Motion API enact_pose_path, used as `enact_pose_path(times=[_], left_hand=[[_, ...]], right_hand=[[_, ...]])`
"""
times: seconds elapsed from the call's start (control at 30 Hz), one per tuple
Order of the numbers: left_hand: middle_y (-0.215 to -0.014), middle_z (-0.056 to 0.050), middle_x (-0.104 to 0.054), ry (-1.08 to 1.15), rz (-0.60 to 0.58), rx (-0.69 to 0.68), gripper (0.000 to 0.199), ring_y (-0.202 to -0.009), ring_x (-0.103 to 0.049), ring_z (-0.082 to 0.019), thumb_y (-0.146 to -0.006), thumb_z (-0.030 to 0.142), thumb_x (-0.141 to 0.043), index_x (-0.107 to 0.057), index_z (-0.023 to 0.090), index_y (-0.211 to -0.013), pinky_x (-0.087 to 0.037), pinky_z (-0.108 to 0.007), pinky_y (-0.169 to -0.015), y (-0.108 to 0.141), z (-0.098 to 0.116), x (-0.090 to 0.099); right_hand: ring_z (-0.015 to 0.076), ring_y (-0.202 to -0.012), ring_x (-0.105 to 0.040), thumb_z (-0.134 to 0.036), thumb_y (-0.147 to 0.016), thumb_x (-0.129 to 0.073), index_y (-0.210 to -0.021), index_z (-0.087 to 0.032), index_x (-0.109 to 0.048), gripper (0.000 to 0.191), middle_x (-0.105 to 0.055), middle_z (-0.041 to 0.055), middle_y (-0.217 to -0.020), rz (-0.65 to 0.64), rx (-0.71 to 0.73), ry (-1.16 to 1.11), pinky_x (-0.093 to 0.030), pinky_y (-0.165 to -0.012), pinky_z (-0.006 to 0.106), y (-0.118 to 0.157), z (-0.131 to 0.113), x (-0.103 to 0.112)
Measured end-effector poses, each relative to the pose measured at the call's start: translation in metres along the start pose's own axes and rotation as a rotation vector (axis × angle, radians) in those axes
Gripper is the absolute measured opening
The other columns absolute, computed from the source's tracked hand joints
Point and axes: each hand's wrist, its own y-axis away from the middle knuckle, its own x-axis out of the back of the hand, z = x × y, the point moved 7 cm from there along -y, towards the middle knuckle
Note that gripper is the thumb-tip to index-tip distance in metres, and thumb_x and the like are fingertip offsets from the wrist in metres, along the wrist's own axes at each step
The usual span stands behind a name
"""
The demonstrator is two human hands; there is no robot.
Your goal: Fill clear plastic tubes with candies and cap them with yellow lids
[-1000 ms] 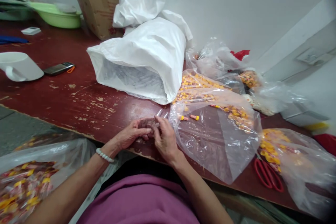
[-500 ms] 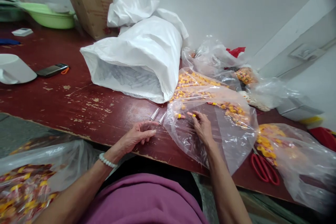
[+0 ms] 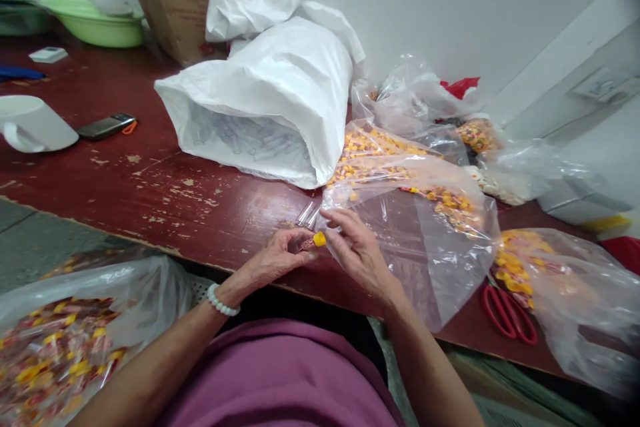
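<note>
Between the thumb and fingers of my left hand is a small tube with a yellow cap, its reddish printed part lying against my fingers. My right hand hovers just right of the cap, fingers stretched and apart; whether a fingertip touches the cap, I cannot tell. Just beyond my hands, a few clear tubes lie on the red table. The mouth of a white sack faces me, with many clear tubes inside. To its right spreads a clear plastic bag holding many yellow-and-red pieces.
Red-handled scissors lie at right beside another bag of yellow pieces. Below the table edge at left is a bag of capped tubes. A white mug, a phone-like device, a green basin and a carton stand farther left.
My right hand has moved left from the clear bag, where it held a yellow-ended piece. A yellow-capped tube now sits in my left hand, and the right fingers have spread.
</note>
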Motion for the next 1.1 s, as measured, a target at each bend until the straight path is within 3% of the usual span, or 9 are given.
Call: enact_pose_path(times=[0.13, 0.27, 0.4, 0.47, 0.57, 0.77, 0.83, 0.97, 1.1], left_hand=[[-0.078, -0.002, -0.063, 0.001, -0.082, 0.053, 0.018, -0.072, -0.053, -0.015, -0.073, 0.023, -0.064, -0.067, 0.011, -0.086, -0.04, -0.024, -0.067, 0.0, 0.002, -0.024], [-0.069, 0.0, -0.059, 0.037, -0.108, 0.063, 0.012, -0.063, -0.048, -0.012, -0.072, 0.022, -0.064, -0.065, 0.011, -0.078, -0.036, -0.022, -0.058, 0.0, 0.003, -0.047], [-0.064, 0.003, -0.054, 0.272, 0.011, 0.123, 0.02, -0.055, -0.043, -0.007, -0.068, 0.025, -0.07, -0.062, 0.012, -0.08, -0.032, -0.019, -0.051, 0.001, -0.005, -0.032], [-0.058, 0.006, -0.05, 0.363, 0.099, 0.194, 0.025, -0.046, -0.035, -0.004, -0.067, 0.028, -0.072, -0.061, 0.013, -0.083, -0.025, -0.017, -0.044, 0.003, -0.013, -0.017], [-0.054, 0.008, -0.046, 0.419, 0.168, 0.257, 0.034, -0.039, -0.027, -0.002, -0.063, 0.03, -0.075, -0.059, 0.014, -0.088, -0.018, -0.017, -0.038, 0.004, -0.019, -0.003], [-0.046, 0.011, -0.042, 0.447, 0.154, 0.26, 0.035, -0.036, -0.027, -0.001, -0.061, 0.03, -0.074, -0.059, 0.013, -0.089, -0.016, -0.016, -0.037, 0.001, -0.02, -0.011], [-0.045, 0.011, -0.041, 0.433, 0.145, 0.255, 0.033, -0.036, -0.026, -0.001, -0.062, 0.028, -0.073, -0.059, 0.013, -0.087, -0.016, -0.017, -0.038, -0.001, -0.019, -0.013], [-0.051, 0.009, -0.046, 0.352, 0.15, 0.21, 0.024, -0.041, -0.032, -0.002, -0.063, 0.024, -0.072, -0.061, 0.012, -0.081, -0.023, -0.017, -0.042, -0.004, -0.013, -0.013], [-0.067, 0.002, -0.058, 0.263, 0.113, 0.107, 0.016, -0.058, -0.048, -0.007, -0.066, 0.022, -0.071, -0.062, 0.012, -0.075, -0.036, -0.018, -0.055, -0.01, -0.008, -0.021]], right_hand=[[0.0142, -0.088, -0.059, -0.03, -0.093, -0.045, -0.116, -0.023, -0.057, 0.027, -0.062, 0.0047, -0.103, 0.379, -0.082, -0.03, -0.049, -0.08, 0.031, -0.013, 0.009, 0.007], [0.014, -0.089, -0.058, -0.029, -0.092, -0.047, -0.114, -0.022, -0.058, 0.026, -0.062, 0.0048, -0.105, 0.388, 0.007, -0.051, -0.048, -0.081, 0.03, -0.021, 0.007, -0.009], [0.0146, -0.081, -0.058, -0.033, -0.094, -0.038, -0.109, -0.02, -0.058, 0.028, -0.062, 0.0048, -0.096, 0.55, -0.133, 0.051, -0.047, -0.074, 0.029, -0.01, 0.05, 0.027], [0.0168, -0.082, -0.058, -0.031, -0.093, -0.036, -0.107, -0.018, -0.058, 0.03, -0.063, 0.0066, -0.096, 0.511, -0.222, 0.24, -0.047, -0.073, 0.031, -0.007, 0.079, 0.043], [0.0203, -0.089, -0.058, -0.025, -0.086, -0.046, -0.098, -0.018, -0.063, 0.022, -0.066, 0.0075, -0.095, 0.249, -0.204, 0.408, -0.044, -0.081, 0.035, -0.008, 0.108, 0.037], [0.0269, -0.1, -0.051, -0.021, -0.083, -0.053, -0.112, -0.023, -0.063, 0.031, -0.064, 0.0099, -0.109, 0.05, -0.186, 0.517, -0.039, -0.089, 0.041, -0.008, 0.116, 0.003], [0.0262, -0.095, -0.052, -0.021, -0.084, -0.052, -0.112, -0.023, -0.064, 0.03, -0.064, 0.0109, -0.104, 0.045, -0.202, 0.522, -0.04, -0.086, 0.04, -0.009, 0.118, 0.004], [0.0222, -0.086, -0.054, -0.024, -0.088, -0.044, -0.107, -0.018, -0.061, 0.026, -0.061, 0.0106, -0.095, 0.164, -0.255, 0.449, -0.044, -0.081, 0.038, -0.007, 0.107, 0.022], [0.0138, -0.071, -0.056, -0.035, -0.091, -0.045, -0.105, -0.02, -0.054, 0.023, -0.059, 0.0015, -0.082, 0.231, -0.293, -0.073, -0.047, -0.067, 0.028, 0.0, 0.064, 0.017]])
